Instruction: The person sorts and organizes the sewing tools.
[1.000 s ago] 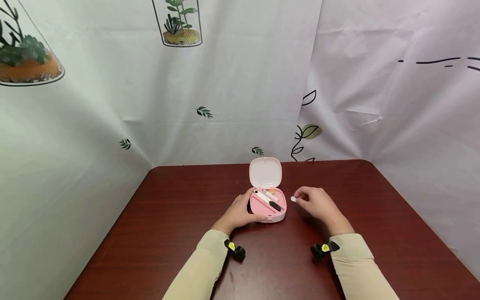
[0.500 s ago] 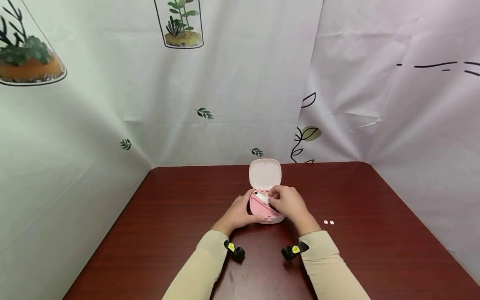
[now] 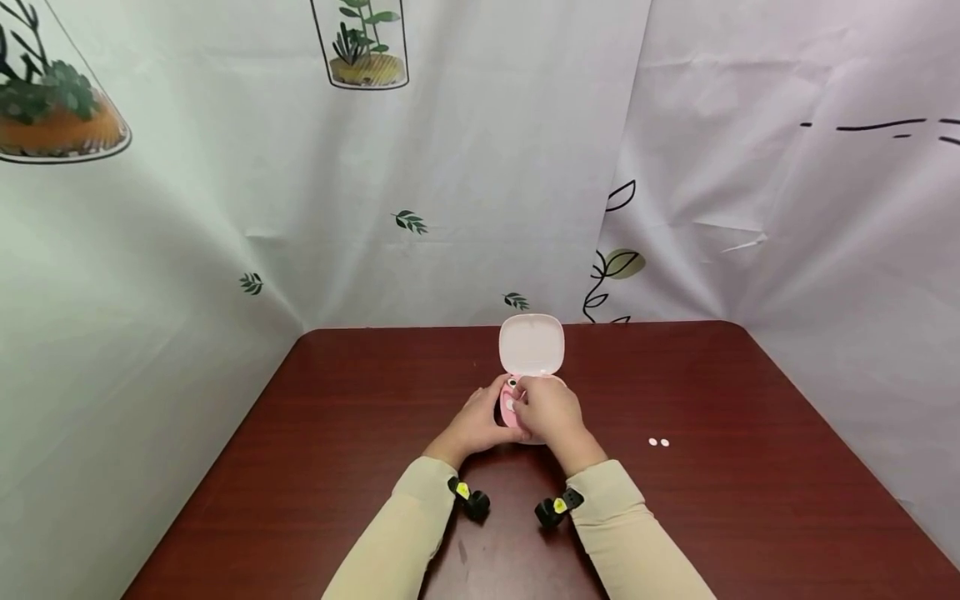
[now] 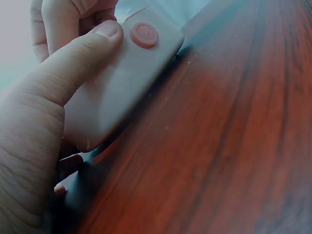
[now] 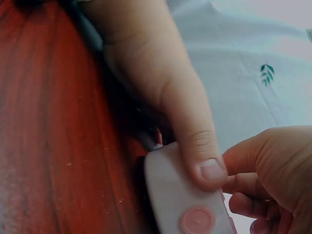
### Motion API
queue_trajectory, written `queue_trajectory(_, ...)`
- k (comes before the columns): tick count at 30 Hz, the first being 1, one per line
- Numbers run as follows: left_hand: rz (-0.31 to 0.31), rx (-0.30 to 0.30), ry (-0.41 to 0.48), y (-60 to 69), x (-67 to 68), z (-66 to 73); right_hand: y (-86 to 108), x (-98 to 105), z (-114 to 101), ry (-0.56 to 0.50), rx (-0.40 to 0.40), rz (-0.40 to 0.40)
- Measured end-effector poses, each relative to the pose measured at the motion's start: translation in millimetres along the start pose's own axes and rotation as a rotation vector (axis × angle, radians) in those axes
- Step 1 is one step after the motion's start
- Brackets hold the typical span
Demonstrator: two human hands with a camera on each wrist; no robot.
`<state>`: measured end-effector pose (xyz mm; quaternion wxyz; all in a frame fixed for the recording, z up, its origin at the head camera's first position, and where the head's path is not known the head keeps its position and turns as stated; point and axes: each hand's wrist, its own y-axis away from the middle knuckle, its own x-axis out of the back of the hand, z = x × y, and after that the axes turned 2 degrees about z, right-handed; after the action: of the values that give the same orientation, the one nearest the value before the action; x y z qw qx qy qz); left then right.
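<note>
A small pink-and-white case (image 3: 531, 346) stands on the table with its lid raised. My left hand (image 3: 472, 422) grips it from the left, its thumb (image 4: 92, 53) lying across the front beside a round pink clasp (image 4: 145, 35). Over the pink tray, my right hand (image 3: 553, 414) pinches a small white round piece (image 3: 511, 405) between finger and thumb, close above the left part of the tray. That hand covers most of the tray, including the white and black stick in it; one end of the stick (image 3: 513, 382) peeks out.
Two small white discs (image 3: 658, 442) lie on the dark red-brown table (image 3: 375, 417), to the right of the right forearm. A white printed curtain (image 3: 450, 167) hangs behind the table. Each wrist wears a small black camera (image 3: 551, 511).
My right hand has come from right of the case, leftward over its tray, with the white round piece. The left hand keeps its grip. The two table discs came into view.
</note>
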<state>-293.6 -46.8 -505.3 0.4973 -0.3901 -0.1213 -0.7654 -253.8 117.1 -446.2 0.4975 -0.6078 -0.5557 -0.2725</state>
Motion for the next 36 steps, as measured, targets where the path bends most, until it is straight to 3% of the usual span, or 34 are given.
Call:
queue_trajectory(5,-0.001,-0.030,-0.014,-0.9,0.6,-0.7,1.1,-6,-3,0.103,0.057,0.054)
queue_trajectory(10,-0.013,-0.025,-0.030,-0.9,0.5,-0.8,0.1,-11,-2,0.158,0.099,0.053)
queue_trajectory(18,-0.002,-0.023,-0.039,-2.0,-1.0,-1.8,0.2,-16,0,0.171,0.116,0.092)
queue_trajectory(26,-0.004,-0.037,-0.037,-2.6,-0.5,-2.1,-2.2,-23,2,0.220,0.216,0.202)
queue_trajectory(36,-0.002,-0.038,-0.037,-2.7,-0.2,-1.1,-3.2,-25,0,0.198,0.186,0.193)
